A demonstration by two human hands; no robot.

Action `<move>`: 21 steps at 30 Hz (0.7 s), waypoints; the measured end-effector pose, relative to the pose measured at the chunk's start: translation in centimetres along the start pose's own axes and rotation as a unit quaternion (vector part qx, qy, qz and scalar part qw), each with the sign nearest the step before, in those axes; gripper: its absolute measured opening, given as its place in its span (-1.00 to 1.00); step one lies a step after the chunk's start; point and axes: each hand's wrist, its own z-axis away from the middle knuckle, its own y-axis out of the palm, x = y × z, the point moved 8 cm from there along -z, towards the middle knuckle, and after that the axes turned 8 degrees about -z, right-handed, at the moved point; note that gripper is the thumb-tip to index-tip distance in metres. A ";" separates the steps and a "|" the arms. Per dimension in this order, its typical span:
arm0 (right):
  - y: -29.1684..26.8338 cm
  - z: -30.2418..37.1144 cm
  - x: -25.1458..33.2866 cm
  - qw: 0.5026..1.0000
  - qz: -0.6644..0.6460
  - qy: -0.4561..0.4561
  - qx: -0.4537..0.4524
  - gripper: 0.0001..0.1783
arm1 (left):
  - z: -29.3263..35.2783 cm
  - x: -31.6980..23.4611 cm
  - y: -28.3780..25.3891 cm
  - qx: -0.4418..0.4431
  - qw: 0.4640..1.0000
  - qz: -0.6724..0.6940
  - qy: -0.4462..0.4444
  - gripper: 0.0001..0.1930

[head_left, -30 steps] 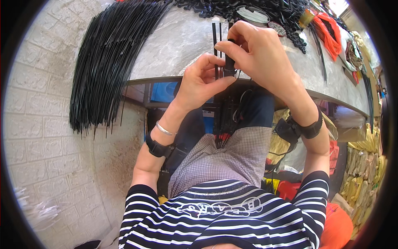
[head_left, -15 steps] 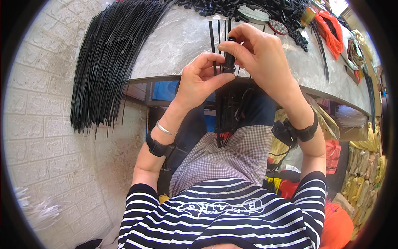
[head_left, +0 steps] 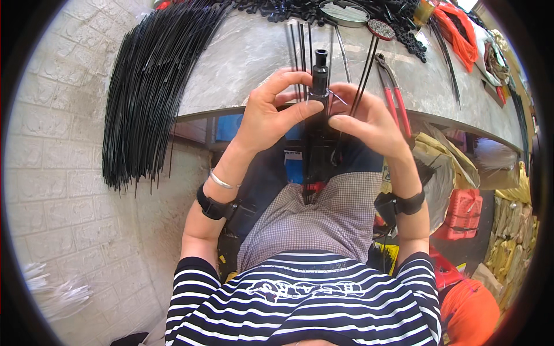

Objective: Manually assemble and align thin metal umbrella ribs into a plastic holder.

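My left hand (head_left: 274,112) is closed round a black stepped tube (head_left: 320,74) with a flared open top, thumb in front and fingers at its left side. Thin black rods (head_left: 301,52) stand up around the tube, and a dark bundle hangs below it between my knees. My right hand (head_left: 372,118) is just to the right of the tube, thumb and fingers apart. A short thin shiny piece (head_left: 337,97) sticks out beside the right fingers; what it joins is hidden. Pliers with red handles (head_left: 395,95) lie on the table right of that hand.
A thick sheaf of black rods (head_left: 156,95) hangs over the table's left edge. At the back are a round tray (head_left: 344,12), a small dish of metal bits (head_left: 381,29) and black parts (head_left: 398,43). An orange bag (head_left: 456,34) lies at the right of the grey table (head_left: 242,52).
My right hand has left the tube's top and moved down to its right side, opening. The tube's top and the pliers now show. My left hand keeps its hold.
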 end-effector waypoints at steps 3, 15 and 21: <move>0.1 0.0 -0.4 0.999 -0.011 0.008 -0.044 -0.61 | -0.5 -1.9 -0.4 0.009 0.983 -0.167 0.080 -0.61; -0.2 0.1 0.0 0.997 0.033 -0.020 -0.073 -0.74 | -0.5 -3.5 0.7 0.093 0.909 -0.407 0.004 -0.54; 0.3 -0.1 0.1 0.995 0.038 -0.044 -0.084 -0.74 | -1.0 -2.8 -0.4 0.029 0.979 -0.196 0.055 -0.57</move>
